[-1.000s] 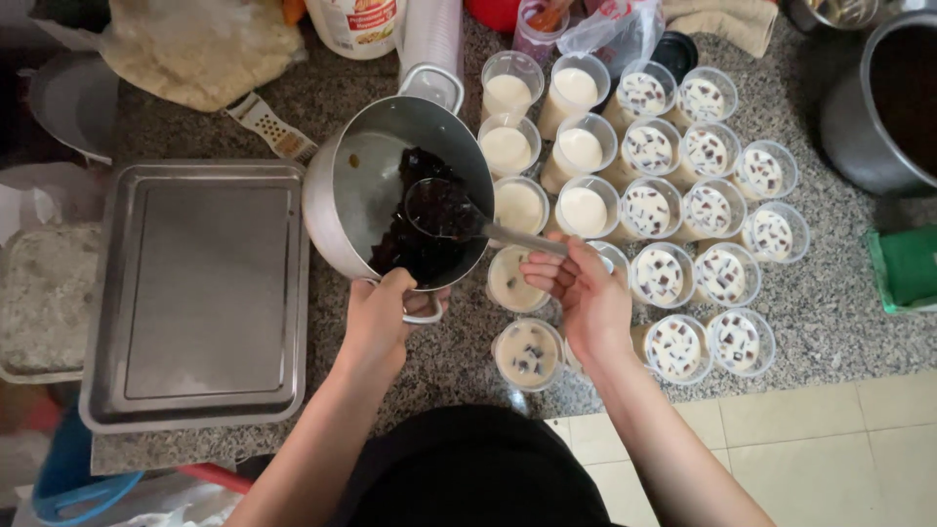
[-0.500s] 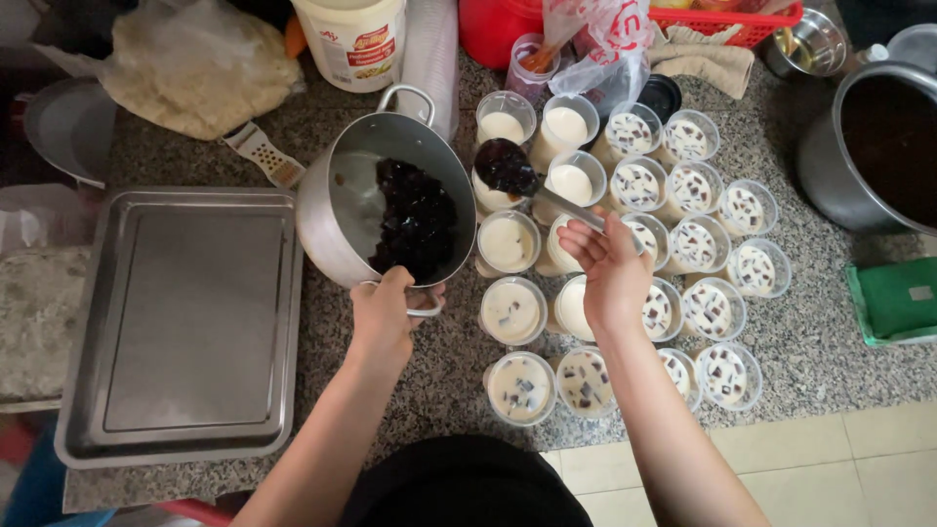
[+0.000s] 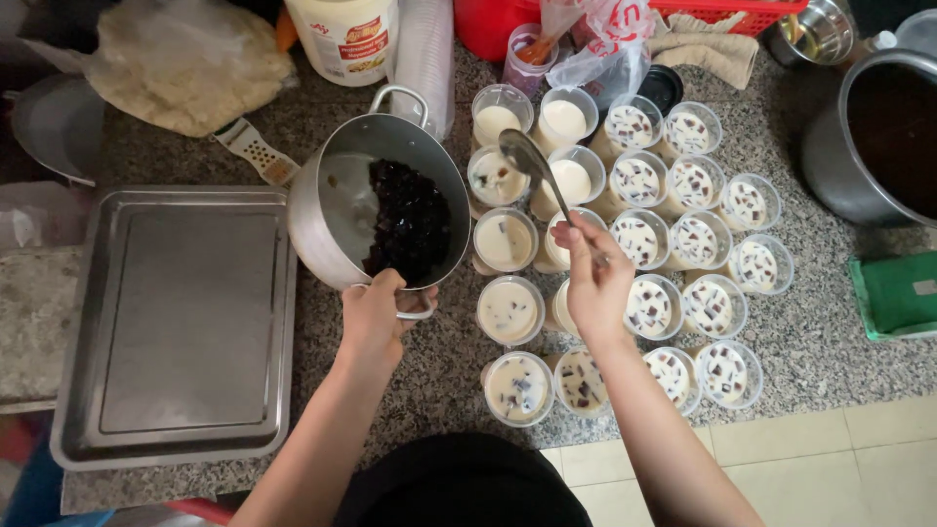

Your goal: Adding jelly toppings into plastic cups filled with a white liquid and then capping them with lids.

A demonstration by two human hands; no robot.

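Two things are held. A metal pot is tilted up on the speckled stone counter, gripped at its near loop handle by the left hand, fingers wrapped shut round the handle. A long metal spoon is pinched at the handle end by the right hand, closed tight on it, w/ the bowl of the spoon hovering over a plastic cup in the back rows. The spoon bowl looks empty or nearly so; can't be told for sure.

Inside the pot, dark jelly cubes are heaped toward the lower side: glossy, wet, likely soft and slippery, so they'd slide off a spoon easily and break if pressed. The pot is thin, brushed metal, prob. light but unbalanced when tipped; the loop handle is judged the only sure hold, the rim being smooth and slick.

The cups are thin clear plastic, round, filled w/ pale creamy liquid; flimsy, easily squashed or tipped, best taken low round the wall. Those to the right already carry dark cubes; several near the pot look plain.

To the left a shallow rectangular steel tray lies flat. A larger dark pot stands at the far right, a green box just below it.
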